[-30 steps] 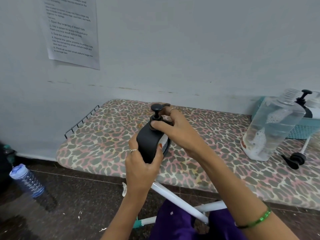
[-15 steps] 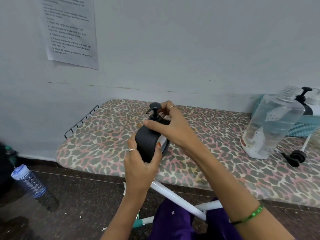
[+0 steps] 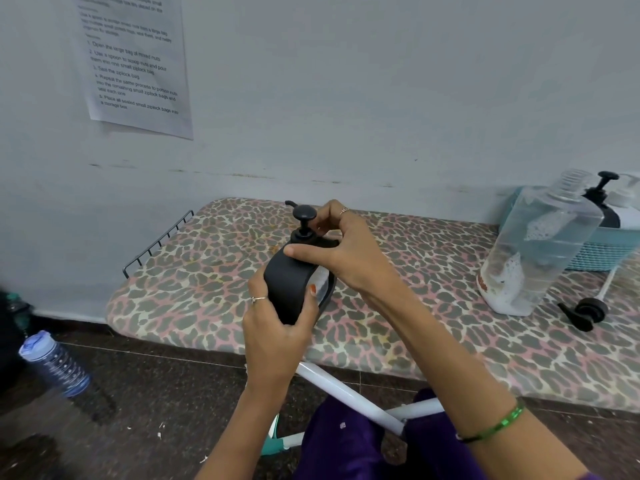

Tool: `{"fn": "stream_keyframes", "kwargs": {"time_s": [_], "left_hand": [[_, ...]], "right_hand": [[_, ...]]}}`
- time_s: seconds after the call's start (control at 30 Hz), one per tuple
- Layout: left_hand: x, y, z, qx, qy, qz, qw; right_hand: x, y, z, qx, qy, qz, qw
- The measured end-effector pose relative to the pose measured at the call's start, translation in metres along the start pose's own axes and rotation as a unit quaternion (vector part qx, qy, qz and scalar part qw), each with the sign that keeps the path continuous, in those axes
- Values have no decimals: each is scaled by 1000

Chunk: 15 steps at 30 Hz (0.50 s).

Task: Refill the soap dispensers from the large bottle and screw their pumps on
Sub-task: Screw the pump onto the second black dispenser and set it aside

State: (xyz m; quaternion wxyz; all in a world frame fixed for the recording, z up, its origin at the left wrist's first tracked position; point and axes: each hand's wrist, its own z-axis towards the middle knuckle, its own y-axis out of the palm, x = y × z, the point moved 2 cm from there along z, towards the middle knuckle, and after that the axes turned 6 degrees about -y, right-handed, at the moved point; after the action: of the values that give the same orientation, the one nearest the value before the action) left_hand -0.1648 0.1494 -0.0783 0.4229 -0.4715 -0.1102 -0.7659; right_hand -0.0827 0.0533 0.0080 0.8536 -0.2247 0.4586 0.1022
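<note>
A person's left hand (image 3: pixel 277 327) wraps around a black soap dispenser (image 3: pixel 289 289) held above the leopard-print ironing board (image 3: pixel 207 292), while the right hand (image 3: pixel 349 252) pinches the collar of its pump (image 3: pixel 303 220). The uncapped large clear bottle (image 3: pixel 540 247) stands well to the right.

surface: leopard-print ironing board (image 3: pixel 398 344) | on it: large clear bottle (image 3: pixel 535 251), loose black pump (image 3: pixel 585 311), teal basket (image 3: pixel 602 251)

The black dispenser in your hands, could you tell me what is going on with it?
The left hand grips the black dispenser over the ironing board, while the right hand holds its pump at the collar. The large bottle stands uncapped to the right, with a loose pump lying beside it.
</note>
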Motion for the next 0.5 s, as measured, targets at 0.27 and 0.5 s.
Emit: {"fn": "stream_keyframes", "kwargs": {"time_s": [0.27, 0.5], "left_hand": [[4, 2, 1, -8, 1, -5, 1000], [3, 1, 1, 3, 2, 7, 1000]], "right_hand": [[1, -14, -1, -132, 23, -2, 991], [-3, -5, 1, 31, 76, -5, 997]]}}
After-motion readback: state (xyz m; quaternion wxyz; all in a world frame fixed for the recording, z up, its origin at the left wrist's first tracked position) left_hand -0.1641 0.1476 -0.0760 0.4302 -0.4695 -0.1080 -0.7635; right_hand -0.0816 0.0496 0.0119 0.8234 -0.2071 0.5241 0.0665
